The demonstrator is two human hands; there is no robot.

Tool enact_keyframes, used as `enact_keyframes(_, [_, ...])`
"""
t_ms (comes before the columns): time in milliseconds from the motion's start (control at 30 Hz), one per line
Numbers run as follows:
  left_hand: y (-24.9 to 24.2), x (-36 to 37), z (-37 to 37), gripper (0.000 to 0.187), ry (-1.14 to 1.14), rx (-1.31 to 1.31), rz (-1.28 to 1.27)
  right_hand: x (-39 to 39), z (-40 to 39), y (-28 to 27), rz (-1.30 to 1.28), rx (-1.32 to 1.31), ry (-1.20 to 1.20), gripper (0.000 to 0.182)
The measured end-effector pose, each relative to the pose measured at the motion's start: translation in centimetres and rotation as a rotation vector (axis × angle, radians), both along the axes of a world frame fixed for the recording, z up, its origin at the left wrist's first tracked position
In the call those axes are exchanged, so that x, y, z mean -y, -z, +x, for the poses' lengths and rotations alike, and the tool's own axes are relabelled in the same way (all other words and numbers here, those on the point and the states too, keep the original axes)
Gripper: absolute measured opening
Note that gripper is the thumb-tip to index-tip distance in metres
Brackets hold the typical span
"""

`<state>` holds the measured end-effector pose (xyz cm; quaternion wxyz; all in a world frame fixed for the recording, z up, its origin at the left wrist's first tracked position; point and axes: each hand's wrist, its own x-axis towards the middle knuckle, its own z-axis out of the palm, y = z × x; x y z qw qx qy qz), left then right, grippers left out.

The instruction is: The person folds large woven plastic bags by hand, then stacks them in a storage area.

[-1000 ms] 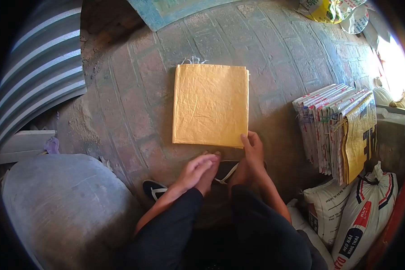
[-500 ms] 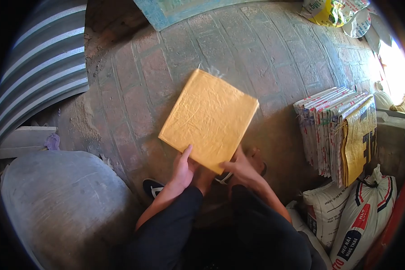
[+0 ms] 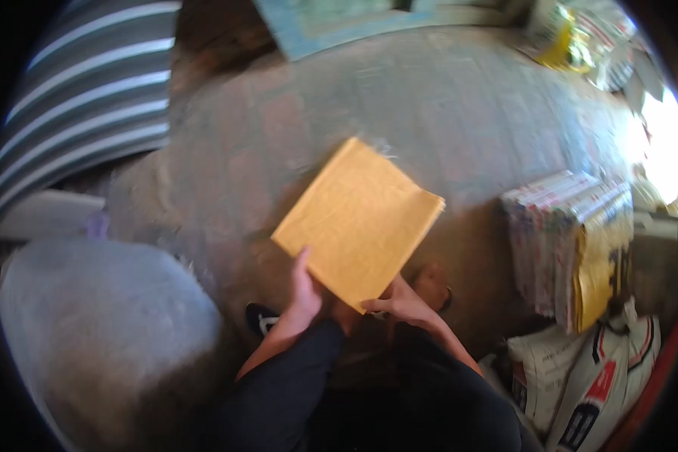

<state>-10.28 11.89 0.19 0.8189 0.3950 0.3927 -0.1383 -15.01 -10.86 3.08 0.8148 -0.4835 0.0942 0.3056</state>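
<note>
A folded yellow woven sack (image 3: 361, 222) is held over the brick floor in front of my knees, tilted like a diamond. At its lower left edge, my left hand (image 3: 305, 290) grips it with the thumb up along the edge and the fingers mostly hidden underneath. The near corner is pinched by my right hand (image 3: 403, 303), thumb on top and the other fingers below. Pale loose threads show at the sack's far edge. To the right, a stack of folded sacks (image 3: 539, 248) stands on edge, with a yellow one at its near end.
Filled white sacks (image 3: 610, 384) lean at the lower right. A large rounded grey object (image 3: 105, 324) sits at my left. Corrugated sheet metal (image 3: 90, 83) stands at the upper left, a bluish frame (image 3: 301, 41) at the back, and crumpled bags (image 3: 572, 45) at the upper right.
The yellow sack has turned a little clockwise and sits slightly lower in view, with both hands still on it. The whole view has shifted and blurred with head movement.
</note>
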Motion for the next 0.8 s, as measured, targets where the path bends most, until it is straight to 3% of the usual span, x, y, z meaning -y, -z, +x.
enact_keyframes(100, [0.0,-0.6,1.3,0.04,0.06,0.046,-0.106,0.7,-0.9,0.4,-0.121,0.042,0.142,0.065])
enact_keyframes(167, [1.2,-2.2,1.6,0.035,0.123,-0.003,0.02,1.0,0.1,-0.9,-0.045,-0.209,0.327,0.055])
enact_keyframes(233, [1.7,-3.6,2.1,0.037,0.227,0.043,0.094,1.6,1.1,-0.7,-0.062,-0.254,0.451,0.05])
enact_keyframes(367, [-0.2,-3.5,2.8,0.044,0.366,0.112,0.113,2.3,2.1,3.5,-0.296,-0.012,0.567,0.046])
enact_keyframes(533, [-7.0,1.5,5.1,0.051,0.545,0.235,0.087,6.9,2.9,-4.4,-0.376,0.255,0.725,0.037])
enact_keyframes(633, [-12.6,6.0,7.6,0.045,0.856,0.392,0.157,12.6,0.5,-11.2,-0.528,0.445,0.809,0.032])
enact_keyframes(733, [-20.1,12.7,11.6,0.037,1.198,0.533,0.021,17.1,-2.9,-19.3,-0.389,0.391,1.109,0.036])
enact_keyframes(800, [-24.6,18.2,12.7,0.036,1.426,0.658,0.133,20.2,-5.2,-21.4,-0.558,0.513,1.223,0.043])
